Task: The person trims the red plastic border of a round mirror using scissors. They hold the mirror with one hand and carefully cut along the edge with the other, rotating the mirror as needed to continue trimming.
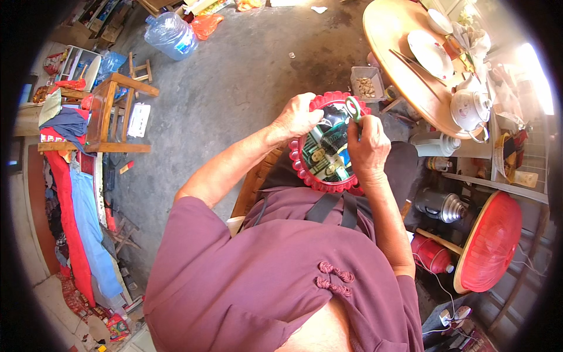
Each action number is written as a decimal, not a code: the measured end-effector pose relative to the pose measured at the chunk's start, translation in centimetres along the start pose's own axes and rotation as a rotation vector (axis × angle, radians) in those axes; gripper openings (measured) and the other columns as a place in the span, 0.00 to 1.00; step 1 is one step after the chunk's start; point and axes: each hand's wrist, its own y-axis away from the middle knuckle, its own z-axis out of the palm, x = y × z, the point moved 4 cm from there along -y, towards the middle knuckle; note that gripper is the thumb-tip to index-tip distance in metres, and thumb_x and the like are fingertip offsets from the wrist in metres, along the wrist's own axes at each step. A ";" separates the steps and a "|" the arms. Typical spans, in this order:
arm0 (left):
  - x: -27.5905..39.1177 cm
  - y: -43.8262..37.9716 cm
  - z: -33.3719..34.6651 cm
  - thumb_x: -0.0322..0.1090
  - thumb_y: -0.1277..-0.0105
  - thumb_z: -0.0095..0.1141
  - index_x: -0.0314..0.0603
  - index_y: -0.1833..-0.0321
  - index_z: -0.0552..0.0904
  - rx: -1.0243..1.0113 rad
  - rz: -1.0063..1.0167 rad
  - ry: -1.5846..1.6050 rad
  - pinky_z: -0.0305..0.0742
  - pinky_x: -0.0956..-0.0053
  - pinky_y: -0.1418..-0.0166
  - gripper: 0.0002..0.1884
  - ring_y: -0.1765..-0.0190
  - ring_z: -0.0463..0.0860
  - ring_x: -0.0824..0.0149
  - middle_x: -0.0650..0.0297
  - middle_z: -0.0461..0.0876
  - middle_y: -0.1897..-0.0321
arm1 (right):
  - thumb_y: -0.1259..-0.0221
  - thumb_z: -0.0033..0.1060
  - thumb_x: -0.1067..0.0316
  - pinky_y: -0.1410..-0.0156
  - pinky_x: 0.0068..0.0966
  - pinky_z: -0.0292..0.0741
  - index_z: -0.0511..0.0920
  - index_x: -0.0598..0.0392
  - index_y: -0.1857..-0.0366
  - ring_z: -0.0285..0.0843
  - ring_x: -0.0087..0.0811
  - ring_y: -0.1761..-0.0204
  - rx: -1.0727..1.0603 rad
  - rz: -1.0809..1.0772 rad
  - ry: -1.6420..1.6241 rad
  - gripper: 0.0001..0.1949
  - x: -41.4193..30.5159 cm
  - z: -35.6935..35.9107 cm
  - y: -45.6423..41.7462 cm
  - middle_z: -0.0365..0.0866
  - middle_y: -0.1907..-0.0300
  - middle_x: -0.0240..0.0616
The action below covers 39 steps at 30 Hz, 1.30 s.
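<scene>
A round red dish [299,169] with a scalloped rim rests on the lap. Inside it is a glossy, dark green sheet or packet [327,160] printed with figures; which of the two I cannot tell. My left hand [299,116] grips the dish's far left rim, its thumb over the inside. Whether it also pinches the glossy material is unclear. In my right hand [369,147] is a tool with a pale green ring handle [353,108], apparently scissors. The fist hides the rest of the tool and covers the dish's right side.
At right a round wooden table [387,39] bears plates, chopsticks and a white teapot [470,108]. Beneath its edge sits a clear plastic box [367,83]. Vacuum flasks [440,204] and a red domed cover [490,242] stand near my right elbow. A wooden stool [118,114] is at left.
</scene>
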 end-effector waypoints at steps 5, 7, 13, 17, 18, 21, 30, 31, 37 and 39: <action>0.1 -0.1 -0.1 0.32 0.41 0.56 0.29 0.53 0.80 -0.065 -0.071 -0.024 0.76 0.69 0.54 0.16 0.61 0.81 0.65 0.54 0.83 0.67 | 0.50 0.59 0.71 0.65 0.30 0.74 0.71 0.52 0.69 0.76 0.36 0.67 -0.063 -0.260 0.183 0.07 0.9 0.2 0.0 0.73 0.69 0.37; -0.4 -0.3 -0.2 0.34 0.45 0.57 0.30 0.54 0.79 -0.040 -0.070 0.048 0.75 0.68 0.53 0.18 0.60 0.81 0.62 0.52 0.83 0.66 | 0.49 0.57 0.71 0.64 0.30 0.74 0.72 0.52 0.67 0.76 0.35 0.67 -0.071 -0.337 0.167 0.06 0.5 0.7 0.1 0.73 0.69 0.36; -1.4 -0.8 -0.1 0.36 0.39 0.51 0.37 0.42 0.74 0.040 -0.116 0.300 0.75 0.72 0.48 0.22 0.55 0.81 0.65 0.55 0.82 0.61 | 0.45 0.65 0.69 0.69 0.27 0.75 0.75 0.56 0.70 0.79 0.34 0.76 -0.096 0.052 -0.212 0.06 1.0 1.9 -0.1 0.79 0.75 0.38; -0.3 -0.7 -0.2 0.35 0.27 0.43 0.33 0.50 0.79 -0.043 0.059 0.332 0.74 0.74 0.49 0.14 0.54 0.78 0.71 0.60 0.81 0.59 | 0.45 0.64 0.67 0.72 0.23 0.73 0.77 0.61 0.74 0.75 0.21 0.78 -0.422 0.752 -0.812 0.09 1.8 3.5 -0.3 0.78 0.80 0.33; -0.1 -0.7 -0.2 0.36 0.25 0.42 0.33 0.53 0.80 -0.078 -0.041 0.410 0.74 0.74 0.49 0.15 0.54 0.78 0.72 0.61 0.81 0.59 | 0.44 0.64 0.67 0.73 0.22 0.73 0.77 0.61 0.74 0.75 0.20 0.78 -0.419 0.733 -0.833 0.09 1.7 3.6 -0.5 0.78 0.79 0.33; -0.5 -1.0 0.3 0.41 0.24 0.42 0.34 0.57 0.81 -0.144 -0.022 0.519 0.74 0.74 0.49 0.18 0.56 0.78 0.73 0.63 0.82 0.61 | 0.44 0.64 0.67 0.74 0.20 0.73 0.78 0.61 0.74 0.75 0.20 0.79 -0.413 0.693 -0.883 0.09 1.1 4.3 -0.9 0.78 0.79 0.32; -0.8 -1.0 0.1 0.36 0.32 0.54 0.35 0.62 0.81 -0.053 -0.102 0.319 0.73 0.76 0.57 0.10 0.64 0.76 0.76 0.68 0.80 0.69 | 0.41 0.65 0.64 0.69 0.19 0.71 0.78 0.62 0.72 0.74 0.19 0.75 -0.366 0.544 -0.597 0.11 1.8 4.4 -1.5 0.79 0.76 0.31; -1.2 -1.1 0.2 0.36 0.32 0.55 0.36 0.62 0.81 -0.063 -0.125 0.358 0.73 0.76 0.58 0.10 0.64 0.76 0.76 0.68 0.80 0.69 | 0.41 0.66 0.64 0.68 0.19 0.72 0.78 0.63 0.70 0.75 0.19 0.74 -0.339 0.560 -0.578 0.11 2.0 4.1 -1.5 0.79 0.76 0.32; -1.4 -1.1 0.5 0.37 0.32 0.56 0.36 0.61 0.82 -0.069 -0.154 0.485 0.73 0.75 0.58 0.10 0.64 0.76 0.75 0.67 0.80 0.69 | 0.49 0.66 0.66 0.44 0.37 0.72 0.67 0.59 0.41 0.75 0.45 0.47 -0.078 0.177 -0.259 0.29 1.1 0.9 -1.3 0.73 0.46 0.50; -1.2 -1.0 0.2 0.37 0.32 0.56 0.35 0.60 0.81 -0.073 -0.176 0.452 0.73 0.75 0.57 0.10 0.63 0.76 0.75 0.66 0.80 0.68 | 0.55 0.69 0.66 0.36 0.40 0.65 0.67 0.56 0.39 0.68 0.47 0.40 -0.065 -0.079 -0.197 0.34 0.5 -0.6 -1.7 0.71 0.44 0.49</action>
